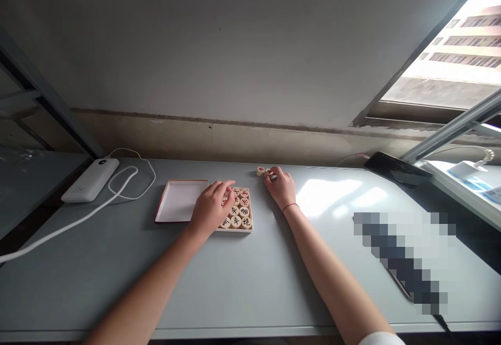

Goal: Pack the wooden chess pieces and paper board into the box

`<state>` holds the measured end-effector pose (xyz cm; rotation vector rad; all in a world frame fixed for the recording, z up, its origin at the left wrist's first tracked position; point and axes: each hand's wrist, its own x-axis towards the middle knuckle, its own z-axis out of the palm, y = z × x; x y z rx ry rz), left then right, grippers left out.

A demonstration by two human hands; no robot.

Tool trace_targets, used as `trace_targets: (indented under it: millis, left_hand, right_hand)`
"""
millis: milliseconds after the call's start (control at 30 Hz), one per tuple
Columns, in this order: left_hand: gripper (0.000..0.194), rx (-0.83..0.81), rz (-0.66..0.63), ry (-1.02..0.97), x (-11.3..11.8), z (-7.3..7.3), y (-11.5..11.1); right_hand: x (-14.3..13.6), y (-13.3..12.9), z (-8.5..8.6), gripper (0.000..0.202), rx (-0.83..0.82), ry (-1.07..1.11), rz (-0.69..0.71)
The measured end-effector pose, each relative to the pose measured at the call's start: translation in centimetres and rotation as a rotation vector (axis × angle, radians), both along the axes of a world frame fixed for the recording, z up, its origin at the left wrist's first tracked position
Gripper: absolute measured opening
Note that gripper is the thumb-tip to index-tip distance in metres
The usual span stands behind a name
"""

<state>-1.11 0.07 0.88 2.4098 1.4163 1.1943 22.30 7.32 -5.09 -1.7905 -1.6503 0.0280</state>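
Note:
A shallow box (252, 214) in the middle of the desk holds several round wooden xiangqi pieces in rows, with red characters at the back and black ones at the front. My left hand (213, 205) lies over the box's left side, fingers stretched out and apart, hiding some pieces. At the back of the desk, my right hand (282, 184) has its fingertips closed on a xiangqi piece (268, 171), which they partly cover. Just left of it, another xiangqi piece (260, 170) with a red character lies on the desk. The box lid (182, 199) rests inside up, left of the box.
A white power bank (91, 180) with a white cable (78, 221) sits on the left. Toward the right are a black phone (397, 170) and a blurred-out dark object (399, 264). A wall (219, 63) rises behind the desk (235, 282).

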Motion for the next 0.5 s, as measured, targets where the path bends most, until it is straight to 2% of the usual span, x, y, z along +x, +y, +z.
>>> trace_targets:
  millis: [167, 300, 367, 500]
  left_hand:
    - [0.024, -0.005, 0.008, 0.009, 0.0, -0.1, 0.0]
    - [0.018, -0.010, 0.142, 0.121, 0.1, -0.2, 0.1]
    - [0.014, -0.027, 0.238, 0.231, 0.2, -0.2, 0.3]
    - [0.029, -0.086, 0.311, 0.397, 0.9, -0.5, 0.6]
  right_hand:
    - [0.2, 0.1, 0.0, 0.014, 0.017, 0.027, 0.028]
    - [-0.7, -0.8, 1.0, 0.022, 0.165, 0.005, -0.005]
    - [-1.8, -1.8, 1.8, 0.023, 0.191, 0.043, 0.077]
    - [-4.6, -3.7, 2.8, 0.027, -0.001, 0.216, 0.309]
